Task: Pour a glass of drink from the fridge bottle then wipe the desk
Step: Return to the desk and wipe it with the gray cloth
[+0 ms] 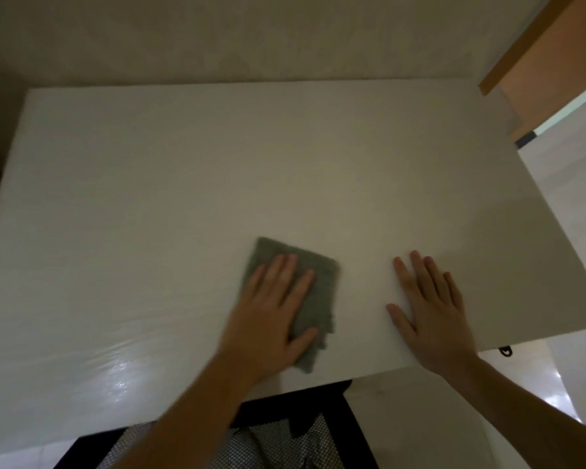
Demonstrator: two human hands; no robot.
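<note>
Two hands on the table: both flat, palms down, near the front edge.
Left hand (271, 309): spread open, fingers straight, pressing on the grey cloth (315, 299); no pinch or fist, just palm weight.
Right hand (430, 313): open too, fingers together, resting on bare table (217, 157) with nothing under it; likely bracing.
Cloth position: folded to a rough rectangle, directly beneath the left palm, sticking out past the fingertips and on the thumb side.
Cloth long axis: running away from the body, tilted slightly to the left at the far end.
Nearer hand: left, already in contact; right well apart from the cloth, a strip of bare surface between them.
Step, by judgement: wiping stage; no glass or bottle in view, so pouring part cannot be checked.
Open ground: wide unwiped-looking area ahead and to the left; glossy sheen at the near left corner.
Next move, by judgement: push along the cloth's long axis, keeping palm pressure so the fold stays flat.
</note>
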